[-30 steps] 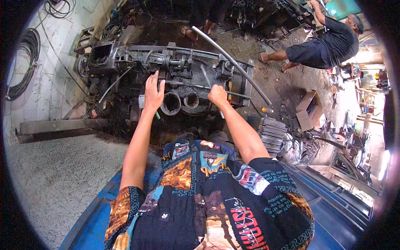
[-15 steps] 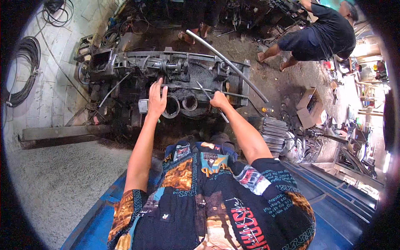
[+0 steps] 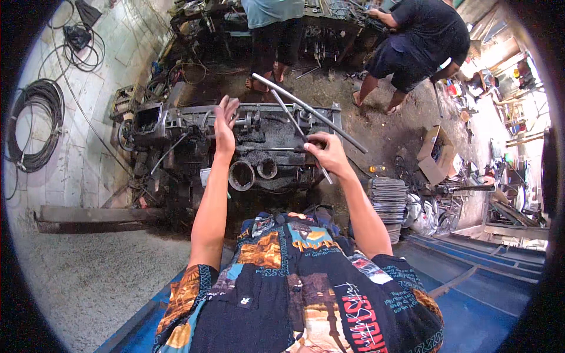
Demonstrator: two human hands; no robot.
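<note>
The right hand [image 3: 329, 155] grips a thin rod [image 3: 290, 117]. The left hand [image 3: 225, 134] hovers, fingers outstretched, near the grimy machine [image 3: 273, 136].

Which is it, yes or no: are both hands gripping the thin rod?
No, the right hand holds the thin rod; the left hand is open, apart from it.

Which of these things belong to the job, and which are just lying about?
Seemingly in use:
thin metal rod, held in the right hand
blackened machine, by the left hand

Seemingly just lying about:
open cardboard box
coiled black cable or hose
ribbed metal stack
</note>
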